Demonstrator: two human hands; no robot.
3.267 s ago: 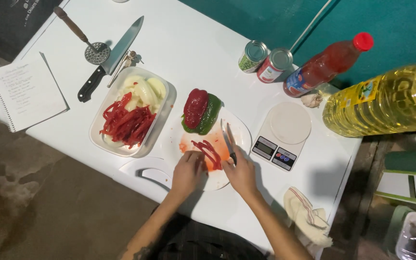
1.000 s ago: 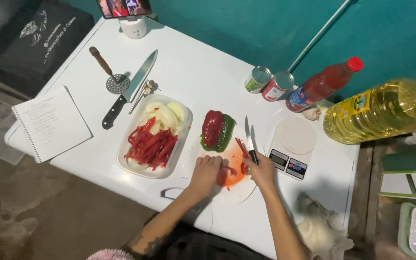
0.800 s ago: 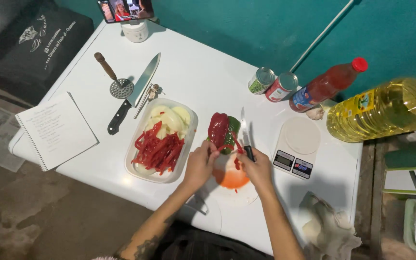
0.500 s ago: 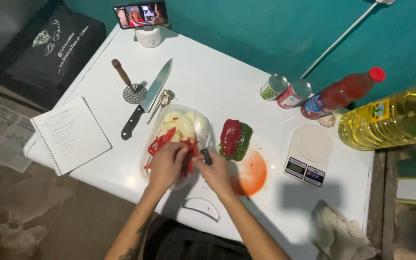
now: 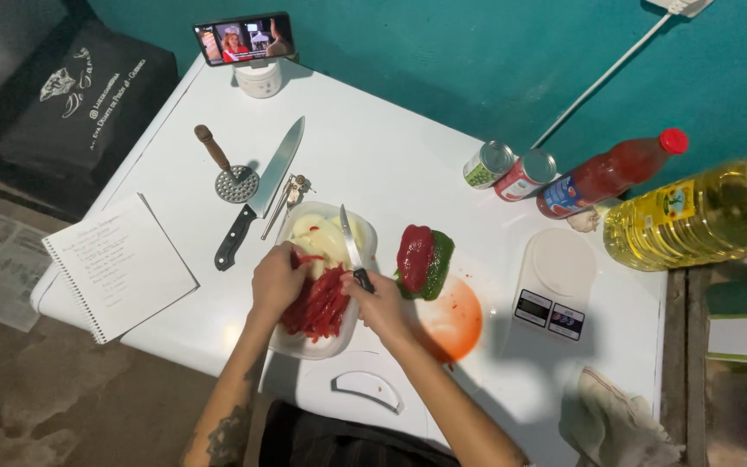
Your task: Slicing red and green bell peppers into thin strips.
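Both hands shifted over: right hand (image 5: 382, 303) gripping small knife (image 5: 352, 246), left hand (image 5: 277, 281) cupped on red strips (image 5: 320, 307) (white tray (image 5: 365, 233)).

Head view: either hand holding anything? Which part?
Right hand holds a small knife by its dark handle, blade pointing away over the white tray. Left hand rests on the red pepper strips in the tray; a grip cannot be told.

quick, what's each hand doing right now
Left hand: curled over the red pepper strips in the white tray; grip cannot be told.
Right hand: closed on a small knife, blade over the tray.
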